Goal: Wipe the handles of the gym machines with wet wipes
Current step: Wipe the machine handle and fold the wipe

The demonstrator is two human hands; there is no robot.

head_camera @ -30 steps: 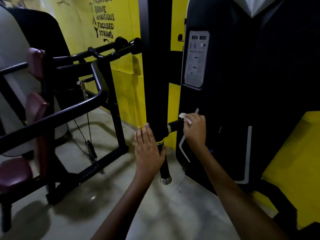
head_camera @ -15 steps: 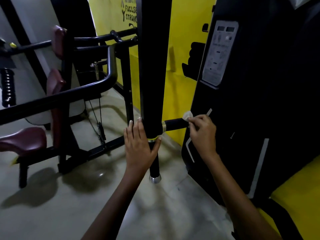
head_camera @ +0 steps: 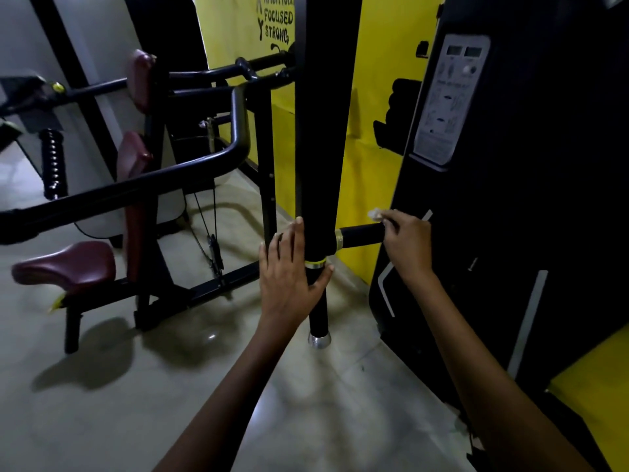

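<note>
Short black side handle point(head_camera: 362, 235) sticks out horizontally from the foot of a thick black padded upright point(head_camera: 323, 124), joined by a brass-coloured collar. Outer end of the handle meets the right hand point(head_camera: 406, 245). Right hand pinches a small white wet wipe point(head_camera: 374, 214) between curled fingertips and thumb; wipe sits just above the handle's far end, touching or nearly so, cannot tell which. Below the upright hangs a second, vertical handle point(head_camera: 318, 311), black, capped with a silver end piece.

Left hand point(head_camera: 289, 274) lies against the left side of the upright at its lower collar: fingers straight and pressed together, pointing up, thumb hooked across the top of the vertical handle.

To the right, a tall black machine housing point(head_camera: 531, 199) bearing a grey instruction placard point(head_camera: 449, 100). Behind, a yellow wall point(head_camera: 371, 97) with black lettering, "FOCUSED" and "STRONG" readable. To the left, another machine with a black tubular frame point(head_camera: 143, 185) and maroon seat point(head_camera: 64, 265) and pads. Pale glossy floor point(head_camera: 170, 386), shadows across it.
</note>
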